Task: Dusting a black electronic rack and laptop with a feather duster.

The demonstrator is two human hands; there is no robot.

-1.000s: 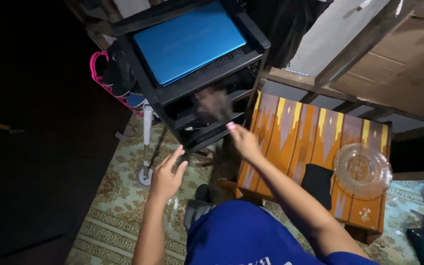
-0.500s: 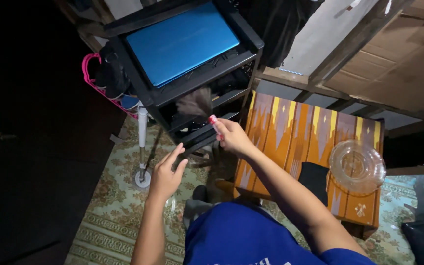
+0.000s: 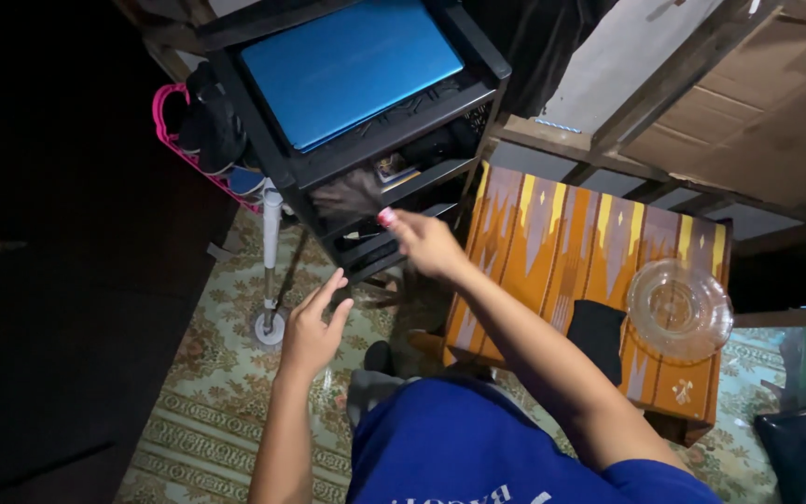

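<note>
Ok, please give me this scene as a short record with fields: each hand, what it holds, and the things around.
right hand: closed on the pink handle of a feather duster, whose blurred feathers are at the middle shelf
left hand: open, fingers spread, holding nothing, over the patterned floor mat
black shelf unit: blue laptop lies closed on top
low table: orange patterned cloth, clear glass dish, black item

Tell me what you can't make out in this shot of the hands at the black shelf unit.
- Duster head, head view: motion-blurred against the dark shelf; its shape is unclear.
- Right hand: its grip on the pink handle is smeared, the fingers indistinct.
- Lower shelves of the shelf unit: too dark to identify their contents.
- Blue flat item on top: cut off by the frame's upper edge.
- Left hand: open, holding nothing.
</note>
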